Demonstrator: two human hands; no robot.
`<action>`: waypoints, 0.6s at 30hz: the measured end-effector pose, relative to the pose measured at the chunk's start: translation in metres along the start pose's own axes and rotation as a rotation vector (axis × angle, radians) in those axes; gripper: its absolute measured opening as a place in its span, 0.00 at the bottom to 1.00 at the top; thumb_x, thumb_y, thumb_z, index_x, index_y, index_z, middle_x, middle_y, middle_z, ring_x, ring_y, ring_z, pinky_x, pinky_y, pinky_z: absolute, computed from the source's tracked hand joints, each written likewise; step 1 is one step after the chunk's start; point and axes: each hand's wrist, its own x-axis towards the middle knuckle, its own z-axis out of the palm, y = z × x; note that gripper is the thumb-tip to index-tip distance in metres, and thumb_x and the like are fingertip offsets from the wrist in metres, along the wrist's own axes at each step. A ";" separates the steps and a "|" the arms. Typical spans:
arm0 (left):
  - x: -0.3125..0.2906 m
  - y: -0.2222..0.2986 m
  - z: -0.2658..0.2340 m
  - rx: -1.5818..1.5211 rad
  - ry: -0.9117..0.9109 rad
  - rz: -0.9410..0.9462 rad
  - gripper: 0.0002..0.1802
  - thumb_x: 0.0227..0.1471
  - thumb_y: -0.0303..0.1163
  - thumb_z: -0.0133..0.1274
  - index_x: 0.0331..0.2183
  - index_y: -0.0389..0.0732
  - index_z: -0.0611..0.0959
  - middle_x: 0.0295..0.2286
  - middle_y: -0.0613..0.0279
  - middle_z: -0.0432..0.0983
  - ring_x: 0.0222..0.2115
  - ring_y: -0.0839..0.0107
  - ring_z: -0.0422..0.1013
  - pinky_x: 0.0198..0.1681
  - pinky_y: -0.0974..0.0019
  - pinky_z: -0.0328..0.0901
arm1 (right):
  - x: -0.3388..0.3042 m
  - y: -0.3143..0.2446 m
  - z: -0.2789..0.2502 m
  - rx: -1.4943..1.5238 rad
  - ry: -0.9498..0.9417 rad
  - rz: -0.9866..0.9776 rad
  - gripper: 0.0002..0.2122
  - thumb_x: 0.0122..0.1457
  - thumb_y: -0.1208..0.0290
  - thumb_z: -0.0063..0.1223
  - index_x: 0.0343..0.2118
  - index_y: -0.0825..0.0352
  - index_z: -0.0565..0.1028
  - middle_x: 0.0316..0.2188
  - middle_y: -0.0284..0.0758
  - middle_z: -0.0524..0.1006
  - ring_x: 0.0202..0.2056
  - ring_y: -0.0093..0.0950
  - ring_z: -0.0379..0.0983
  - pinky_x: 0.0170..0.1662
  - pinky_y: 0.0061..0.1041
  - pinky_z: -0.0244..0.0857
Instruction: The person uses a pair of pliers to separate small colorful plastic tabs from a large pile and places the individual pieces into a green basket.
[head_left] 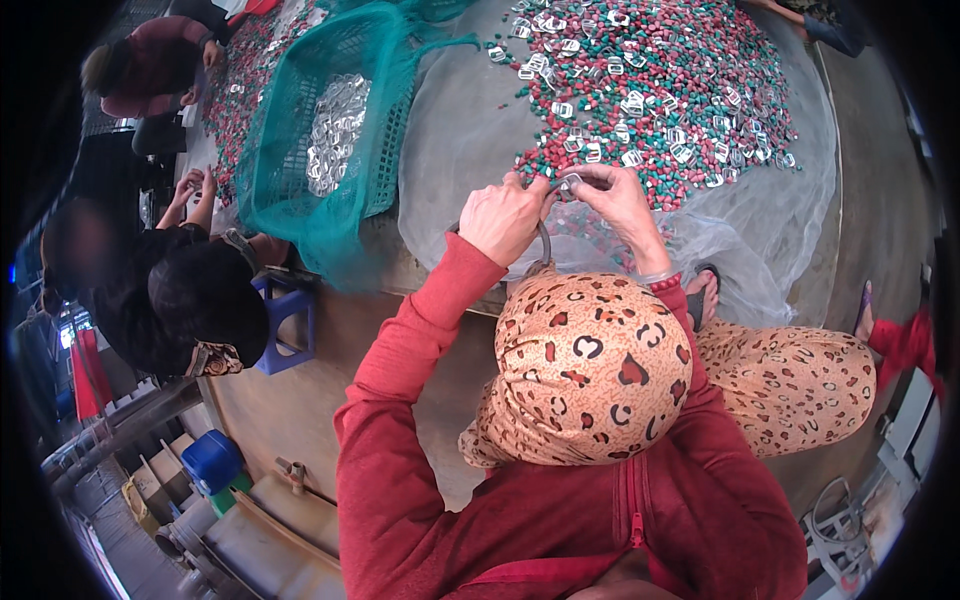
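Close together at the near edge of the pile, both my hands are closed. My right hand (622, 205) pinches a small silver metal buckle (571, 183) between thumb and fingertips. Back upward, my left hand (500, 220) grips a grey curved wire-like loop (545, 240), part of which shows below the fingers. The fingertips of both hands meet near the buckle, so whether it touches the loop is unclear. Beyond them spreads a heap of red and green pellets (690, 95) with many silver buckles (632, 103) scattered through it.
A pale mesh sheet (450, 130) lies under the heap. To the left stands a green plastic basket (385, 120), net-draped, with silver buckles (337, 130) inside. Co-workers sit at the left; an arm (785, 12) reaches in at the far right. A blue stool (287, 325) is at lower left.
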 end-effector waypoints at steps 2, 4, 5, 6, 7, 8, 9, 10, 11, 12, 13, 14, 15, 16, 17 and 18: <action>0.000 0.001 -0.001 -0.014 0.001 0.026 0.12 0.53 0.43 0.45 0.34 0.46 0.74 0.20 0.54 0.69 0.17 0.54 0.70 0.19 0.55 0.64 | -0.001 -0.001 0.001 0.107 0.001 0.003 0.10 0.51 0.74 0.52 0.36 0.71 0.77 0.27 0.32 0.77 0.29 0.18 0.72 0.33 0.17 0.66; 0.001 0.003 0.000 -0.028 0.000 0.056 0.12 0.53 0.42 0.45 0.35 0.46 0.75 0.21 0.53 0.70 0.17 0.54 0.70 0.19 0.55 0.64 | -0.002 0.002 0.002 0.245 -0.013 0.084 0.12 0.53 0.72 0.53 0.39 0.71 0.76 0.28 0.31 0.77 0.30 0.18 0.72 0.32 0.17 0.66; 0.000 0.004 0.002 -0.013 0.001 0.038 0.12 0.53 0.42 0.46 0.35 0.46 0.75 0.21 0.53 0.70 0.17 0.54 0.70 0.19 0.55 0.65 | -0.003 0.000 0.004 0.246 -0.015 0.082 0.12 0.53 0.72 0.53 0.39 0.71 0.76 0.28 0.31 0.77 0.30 0.18 0.72 0.32 0.17 0.66; 0.000 0.004 0.002 0.002 0.002 0.020 0.12 0.53 0.42 0.46 0.35 0.46 0.75 0.21 0.53 0.70 0.17 0.55 0.70 0.20 0.55 0.65 | -0.005 -0.003 0.008 0.338 -0.018 0.105 0.11 0.53 0.71 0.53 0.38 0.72 0.76 0.28 0.31 0.77 0.30 0.18 0.72 0.32 0.16 0.66; -0.001 0.004 0.002 0.004 0.003 0.019 0.12 0.53 0.42 0.46 0.35 0.46 0.75 0.21 0.53 0.70 0.17 0.55 0.70 0.20 0.55 0.65 | -0.006 -0.005 0.010 0.430 -0.021 0.129 0.11 0.54 0.71 0.53 0.38 0.72 0.76 0.28 0.31 0.77 0.29 0.18 0.72 0.32 0.16 0.66; 0.000 0.005 0.002 -0.007 0.004 0.013 0.12 0.52 0.41 0.46 0.34 0.46 0.76 0.21 0.53 0.70 0.17 0.54 0.70 0.20 0.55 0.65 | -0.006 -0.004 0.010 0.431 -0.019 0.127 0.11 0.54 0.71 0.53 0.38 0.72 0.76 0.28 0.31 0.77 0.29 0.18 0.72 0.32 0.16 0.66; 0.000 0.006 0.002 -0.018 0.005 0.006 0.11 0.52 0.41 0.46 0.34 0.45 0.76 0.21 0.52 0.70 0.17 0.53 0.70 0.20 0.55 0.65 | -0.005 -0.002 0.009 0.458 -0.025 0.124 0.11 0.54 0.71 0.53 0.38 0.72 0.76 0.27 0.31 0.77 0.28 0.18 0.72 0.30 0.16 0.66; 0.001 0.004 0.003 -0.017 0.005 0.009 0.11 0.52 0.41 0.46 0.34 0.45 0.76 0.21 0.52 0.70 0.17 0.53 0.70 0.20 0.55 0.65 | -0.005 0.000 0.009 0.486 -0.030 0.121 0.12 0.54 0.70 0.54 0.38 0.73 0.76 0.26 0.31 0.77 0.27 0.18 0.71 0.29 0.16 0.66; 0.002 -0.001 0.005 -0.083 0.016 0.046 0.11 0.52 0.41 0.47 0.33 0.44 0.77 0.20 0.51 0.71 0.18 0.53 0.70 0.21 0.54 0.64 | -0.004 0.003 0.008 0.487 -0.028 0.119 0.12 0.54 0.70 0.54 0.38 0.73 0.76 0.26 0.31 0.77 0.27 0.18 0.71 0.29 0.16 0.66; 0.003 -0.006 0.006 -0.149 0.027 0.085 0.11 0.52 0.40 0.47 0.31 0.43 0.77 0.20 0.50 0.71 0.18 0.52 0.70 0.22 0.54 0.64 | -0.004 0.006 0.005 0.434 -0.036 0.083 0.11 0.55 0.71 0.53 0.37 0.73 0.76 0.26 0.31 0.77 0.25 0.17 0.71 0.28 0.16 0.65; 0.005 -0.012 0.009 -0.149 0.026 0.088 0.11 0.52 0.40 0.47 0.31 0.43 0.77 0.20 0.50 0.71 0.18 0.52 0.70 0.22 0.54 0.64 | -0.004 0.009 0.005 0.381 -0.043 0.047 0.10 0.55 0.71 0.52 0.35 0.73 0.77 0.25 0.31 0.76 0.23 0.17 0.70 0.26 0.16 0.64; 0.008 -0.018 0.012 -0.240 -0.026 0.125 0.12 0.52 0.40 0.48 0.29 0.41 0.77 0.18 0.49 0.71 0.18 0.52 0.70 0.22 0.54 0.63 | -0.002 0.013 0.005 0.383 -0.040 0.047 0.10 0.55 0.71 0.52 0.35 0.73 0.77 0.25 0.31 0.76 0.23 0.17 0.70 0.26 0.16 0.64; 0.009 -0.023 0.015 -0.332 -0.078 0.163 0.13 0.52 0.39 0.48 0.26 0.40 0.78 0.17 0.49 0.71 0.19 0.52 0.70 0.23 0.54 0.62 | 0.000 0.018 0.006 0.303 -0.050 0.053 0.10 0.55 0.71 0.51 0.34 0.74 0.77 0.24 0.32 0.76 0.22 0.17 0.70 0.25 0.16 0.64; 0.008 -0.025 0.019 -0.331 -0.081 0.168 0.13 0.52 0.39 0.48 0.26 0.40 0.78 0.17 0.49 0.71 0.19 0.52 0.70 0.23 0.54 0.62 | 0.001 0.023 0.008 0.224 -0.060 0.059 0.10 0.55 0.71 0.51 0.32 0.74 0.77 0.23 0.32 0.76 0.21 0.17 0.69 0.24 0.16 0.63; 0.008 -0.026 0.022 -0.400 -0.148 0.088 0.14 0.52 0.40 0.49 0.24 0.38 0.78 0.17 0.49 0.71 0.20 0.52 0.70 0.23 0.55 0.62 | 0.001 0.027 0.011 0.261 -0.029 0.132 0.10 0.54 0.70 0.51 0.30 0.74 0.77 0.21 0.32 0.76 0.19 0.17 0.68 0.23 0.16 0.63; 0.008 -0.025 0.027 -0.466 -0.217 0.009 0.16 0.51 0.40 0.49 0.23 0.37 0.79 0.16 0.49 0.71 0.21 0.52 0.70 0.24 0.55 0.62 | 0.001 0.033 0.011 0.263 -0.018 0.135 0.10 0.54 0.70 0.51 0.30 0.74 0.77 0.21 0.32 0.76 0.19 0.17 0.68 0.23 0.16 0.63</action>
